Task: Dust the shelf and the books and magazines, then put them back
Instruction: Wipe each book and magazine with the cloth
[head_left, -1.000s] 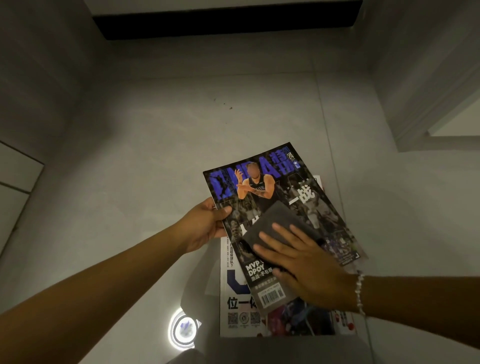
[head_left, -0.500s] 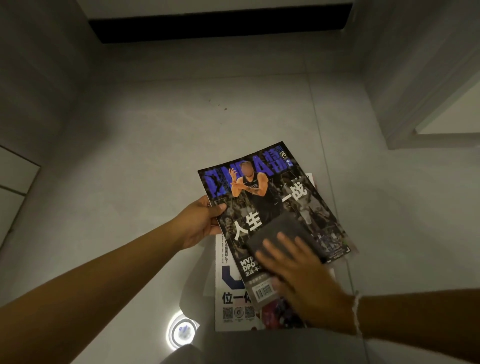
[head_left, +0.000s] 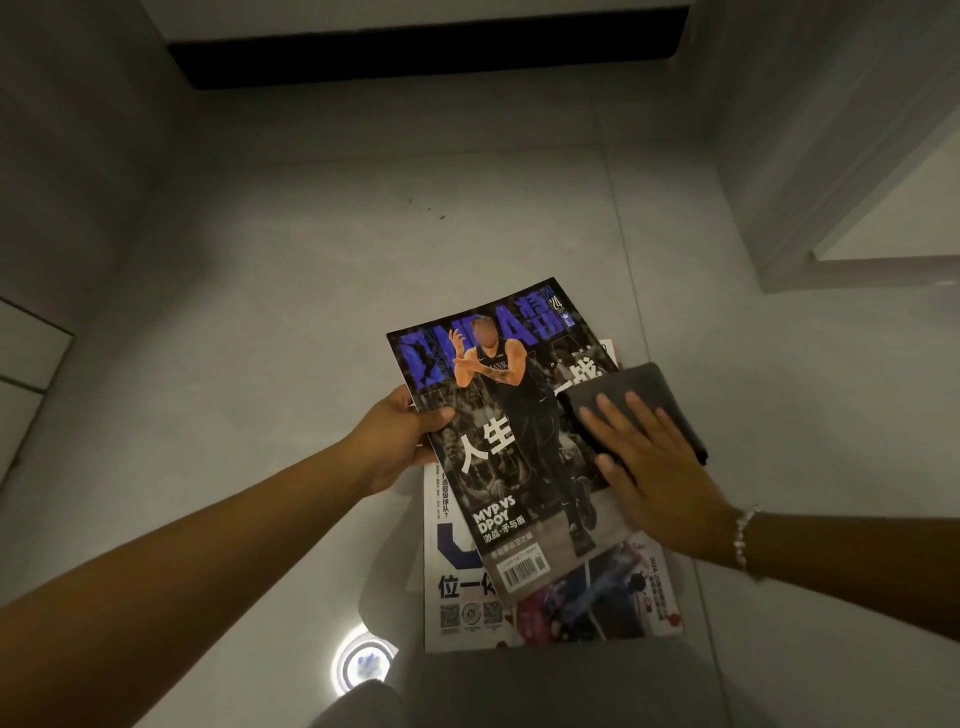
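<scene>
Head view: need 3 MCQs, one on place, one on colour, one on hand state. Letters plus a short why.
1. Where does the cloth sit?
A. on the floor
B. at the right edge of the held magazine
C. draped over the left forearm

2. What colour is the big title at the top of the held magazine's cover?
A. blue
B. red
C. yellow

3. How is the left hand placed?
A. hanging idle
B. pressing flat on the cloth
C. gripping the magazine's left edge

Answers: 1 B, the right hand presses it there with flat fingers; 2 A, the letters show blue; 3 C, the thumb lies over the cover.
</scene>
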